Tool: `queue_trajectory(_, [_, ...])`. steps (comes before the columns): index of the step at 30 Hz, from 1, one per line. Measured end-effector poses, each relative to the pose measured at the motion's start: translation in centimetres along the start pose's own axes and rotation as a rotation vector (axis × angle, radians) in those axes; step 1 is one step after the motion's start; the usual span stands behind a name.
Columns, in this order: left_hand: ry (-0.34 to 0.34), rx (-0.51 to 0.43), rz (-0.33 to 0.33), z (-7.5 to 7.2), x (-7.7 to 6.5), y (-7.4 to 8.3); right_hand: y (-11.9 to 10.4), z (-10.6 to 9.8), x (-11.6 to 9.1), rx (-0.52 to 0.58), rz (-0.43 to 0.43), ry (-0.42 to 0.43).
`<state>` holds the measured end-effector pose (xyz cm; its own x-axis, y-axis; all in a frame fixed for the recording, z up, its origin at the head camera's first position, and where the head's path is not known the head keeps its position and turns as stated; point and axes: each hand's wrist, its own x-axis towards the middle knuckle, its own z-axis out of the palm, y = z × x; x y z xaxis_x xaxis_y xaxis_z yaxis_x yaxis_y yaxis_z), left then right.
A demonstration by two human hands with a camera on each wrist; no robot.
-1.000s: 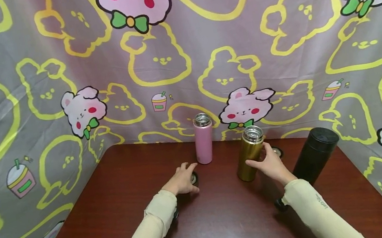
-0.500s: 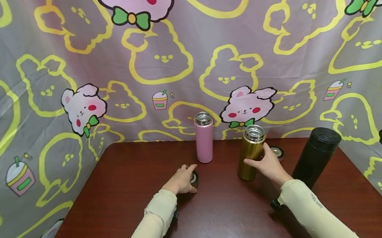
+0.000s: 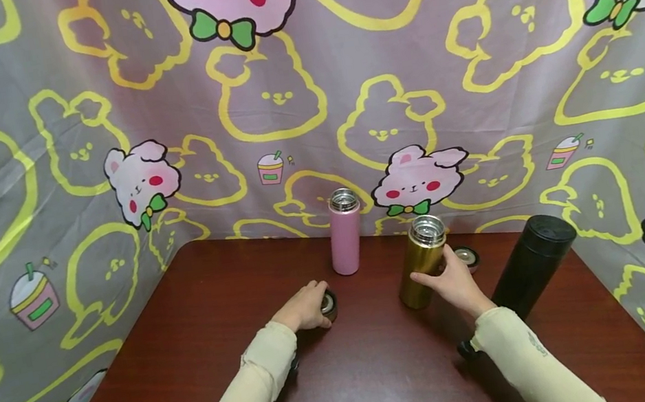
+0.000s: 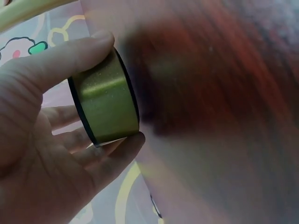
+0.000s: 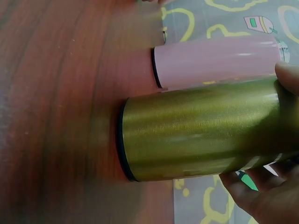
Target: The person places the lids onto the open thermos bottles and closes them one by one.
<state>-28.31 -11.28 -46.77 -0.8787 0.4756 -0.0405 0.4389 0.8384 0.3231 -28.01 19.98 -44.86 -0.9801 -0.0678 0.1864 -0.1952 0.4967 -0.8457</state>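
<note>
My left hand (image 3: 303,307) pinches a gold bottle lid (image 4: 105,100) with black edges, thumb on one side and fingers on the other. In the head view the lid (image 3: 329,305) shows at the fingertips, close over the table. My right hand (image 3: 452,284) grips the upper body of an upright gold vacuum bottle (image 3: 420,266), whose steel mouth is uncovered. The right wrist view shows this gold bottle (image 5: 196,133) with its black base at the tabletop, thumb and fingers on opposite sides. Beyond the hands stands a pink vacuum bottle (image 3: 345,239), also without its lid.
A tall black flask (image 3: 532,267) stands at the right, near the right forearm. Another lid (image 3: 466,256) lies behind the right hand. A patterned cloth (image 3: 285,116) hangs around the back and sides of the brown table (image 3: 372,367).
My left fingers, spread at the lid a second ago, have drawn in around it. The gold bottle stays in my right hand, almost in the same place.
</note>
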Motion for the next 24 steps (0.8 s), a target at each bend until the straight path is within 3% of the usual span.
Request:
queue_trajectory(10, [0.060, -0.033, 0.054, -0.6, -1.4, 0.6, -0.2, -0.2, -1.9, 0.007, -0.047, -0.004])
queue_trajectory(17, [0.087, -0.117, 0.037, -1.4, -2.6, 1.5, -0.7, 0.1, -3.4, 0.027, -0.063, -0.037])
queue_trajectory(24, [0.135, -0.126, 0.085, -2.5, -3.6, 2.6, -3.3, 0.2, -5.2, 0.069, -0.078, -0.075])
